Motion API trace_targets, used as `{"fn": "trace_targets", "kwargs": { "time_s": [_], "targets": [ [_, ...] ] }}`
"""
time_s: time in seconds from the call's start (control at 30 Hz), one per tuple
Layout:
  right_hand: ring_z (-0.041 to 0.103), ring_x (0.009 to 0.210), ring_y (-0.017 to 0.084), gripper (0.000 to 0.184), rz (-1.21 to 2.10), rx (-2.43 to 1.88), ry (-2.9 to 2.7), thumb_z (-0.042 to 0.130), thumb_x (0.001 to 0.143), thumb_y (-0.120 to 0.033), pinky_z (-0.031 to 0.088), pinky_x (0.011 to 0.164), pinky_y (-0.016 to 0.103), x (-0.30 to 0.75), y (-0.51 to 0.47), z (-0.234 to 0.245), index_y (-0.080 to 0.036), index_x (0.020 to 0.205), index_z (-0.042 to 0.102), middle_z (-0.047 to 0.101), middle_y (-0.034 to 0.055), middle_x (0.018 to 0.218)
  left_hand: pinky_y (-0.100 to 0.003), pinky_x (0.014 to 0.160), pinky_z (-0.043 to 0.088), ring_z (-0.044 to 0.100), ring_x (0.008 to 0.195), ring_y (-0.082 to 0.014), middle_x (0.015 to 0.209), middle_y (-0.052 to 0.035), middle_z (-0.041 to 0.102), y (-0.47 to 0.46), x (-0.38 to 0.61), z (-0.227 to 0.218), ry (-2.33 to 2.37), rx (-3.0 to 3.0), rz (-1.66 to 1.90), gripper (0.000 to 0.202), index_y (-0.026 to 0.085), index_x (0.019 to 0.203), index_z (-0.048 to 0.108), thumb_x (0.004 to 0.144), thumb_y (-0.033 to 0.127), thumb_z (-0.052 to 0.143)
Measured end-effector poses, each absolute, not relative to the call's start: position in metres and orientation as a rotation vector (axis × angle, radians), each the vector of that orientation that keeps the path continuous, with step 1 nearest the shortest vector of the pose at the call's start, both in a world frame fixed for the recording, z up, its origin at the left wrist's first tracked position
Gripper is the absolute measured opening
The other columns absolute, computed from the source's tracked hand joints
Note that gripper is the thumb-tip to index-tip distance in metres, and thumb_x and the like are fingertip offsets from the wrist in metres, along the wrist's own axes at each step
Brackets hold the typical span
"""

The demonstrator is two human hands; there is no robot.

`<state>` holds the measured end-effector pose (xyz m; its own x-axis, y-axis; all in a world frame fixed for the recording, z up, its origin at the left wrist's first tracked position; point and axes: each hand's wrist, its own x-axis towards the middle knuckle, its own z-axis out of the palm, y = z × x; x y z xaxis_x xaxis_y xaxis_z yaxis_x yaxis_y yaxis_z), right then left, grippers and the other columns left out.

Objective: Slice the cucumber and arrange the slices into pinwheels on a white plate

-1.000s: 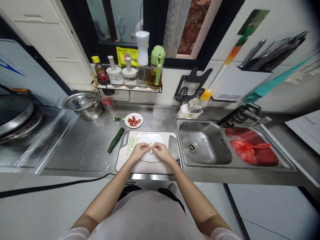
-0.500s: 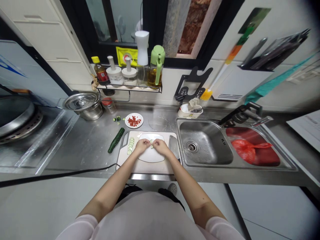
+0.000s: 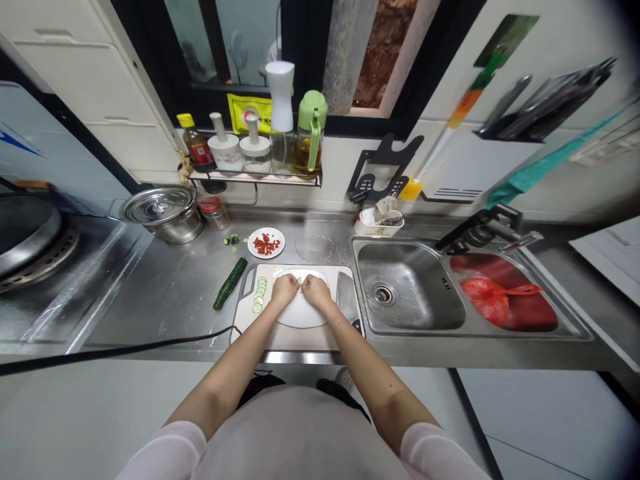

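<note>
Over a white plate, both my hands come together around a small cucumber slice. My left hand pinches the slice from the left, its fingers closed. Closed fingers of my right hand meet it from the right; they partly hide the slice. The plate rests on a cutting board. A row of overlapping cucumber slices lies on the board left of the plate. To the plate's right is a broad-bladed knife. Beside the board on the left lies a dark green cucumber.
Behind the board stands a small plate of red pieces, with cucumber scraps next to it. A lidded steel pot is at back left. The sink adjoins the board on the right. Above hangs a condiment rack.
My hands stay over the plate and have turned slightly, still close together at the cucumber slice. The whole view has shifted a little.
</note>
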<state>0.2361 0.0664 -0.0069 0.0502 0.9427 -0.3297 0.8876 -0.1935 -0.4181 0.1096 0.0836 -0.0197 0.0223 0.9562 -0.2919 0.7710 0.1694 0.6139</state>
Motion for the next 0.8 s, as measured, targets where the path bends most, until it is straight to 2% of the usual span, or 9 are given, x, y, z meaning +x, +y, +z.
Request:
{"fn": "trace_targets", "kwargs": {
  "time_s": [0.23,0.53,0.8],
  "targets": [
    [0.063,0.096,0.022,0.026,0.775,-2.318,-2.007,0.041,0.094,-0.028,0.039,0.071,0.027,0.228,0.061,0.003,-0.018,0.114,0.055,0.068,0.0111,0.103,-0.026,0.07,0.04,0.063,0.081,-0.02,0.082,-0.0056,0.069,0.083,0.112,-0.026,1.84,1.684,0.352,0.011,0.019,0.088,0.061,0.077,0.022,0.063],
    [0.065,0.09,0.019,0.033,0.599,-2.259,-2.236,0.029,0.1,-0.031,0.04,0.074,0.027,0.232,0.034,0.003,-0.025,0.121,0.053,0.069,0.0082,0.105,-0.027,0.071,0.04,0.064,0.081,-0.0214,0.078,-0.0053,0.068,0.081,0.112,-0.025,1.81,1.704,0.374,0.009,0.02,0.087,0.06,0.078,0.021,0.06],
    [0.066,0.087,0.02,0.038,0.521,-2.227,-2.335,0.029,0.1,-0.034,0.043,0.075,0.029,0.23,0.03,-0.002,-0.029,0.131,0.05,0.069,0.009,0.103,-0.027,0.071,0.04,0.063,0.081,-0.0213,0.082,-0.0059,0.069,0.079,0.113,-0.024,1.804,1.74,0.361,0.013,0.02,0.092,0.061,0.079,0.02,0.058]
  ]
}}
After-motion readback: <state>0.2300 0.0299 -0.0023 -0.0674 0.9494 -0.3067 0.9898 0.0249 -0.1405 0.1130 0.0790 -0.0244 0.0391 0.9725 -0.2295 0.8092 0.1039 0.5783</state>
